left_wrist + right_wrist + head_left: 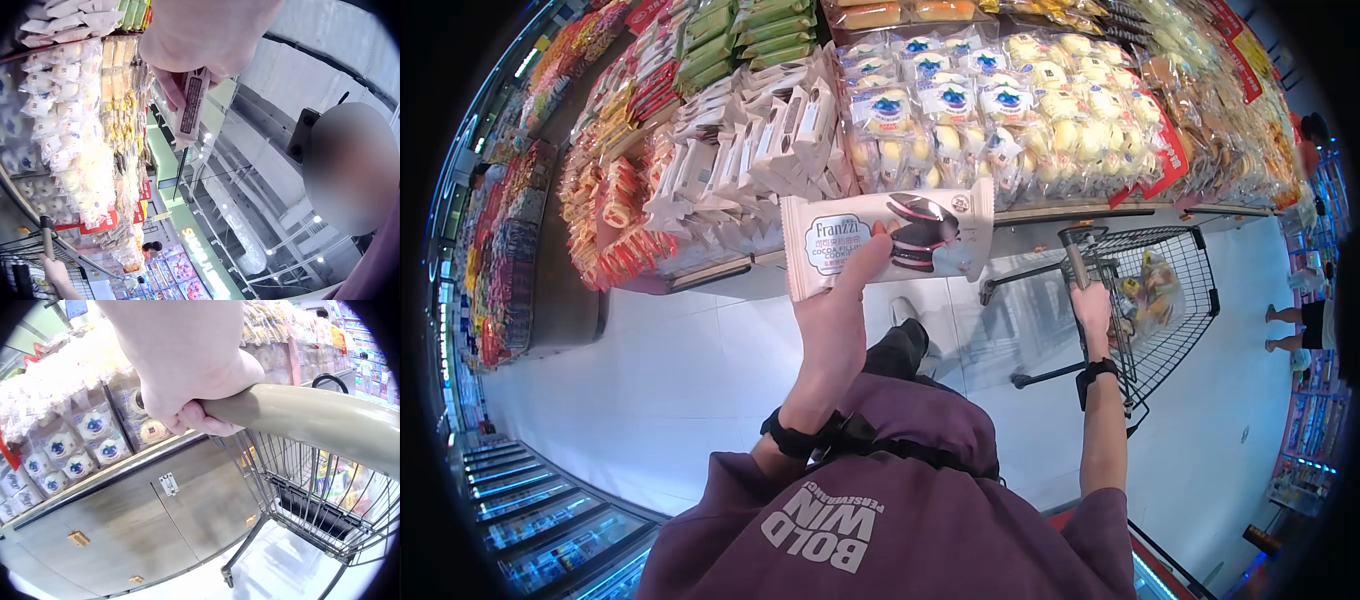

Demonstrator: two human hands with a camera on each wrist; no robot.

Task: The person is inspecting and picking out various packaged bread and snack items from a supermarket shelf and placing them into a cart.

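My left hand (836, 325) holds up a pale pink packet of Franzzi cocoa filling cookies (925, 240), its thumb across the printed front. Dark sandwich cookies are pictured on the wrapper. Seen from the left wrist, the packet's narrow printed side (192, 106) sticks out beyond the fingers, most of it hidden by the hand. With my right hand (1090, 305) I grip the tan handle (312, 415) of a black wire shopping cart (1180, 330). Several colourful packages (1152, 290) lie inside the cart. Behind the cookie packet, similar pale packets (785, 130) stand in rows on the display.
A long display counter heaped with wrapped snacks, including blueberry-printed packs (950, 97), runs across the front. Its wooden cabinet front (131, 525) drops to the white floor (700, 370). Glass-topped freezers (570, 530) stand behind at left. Another person (1305, 325) stands at far right.
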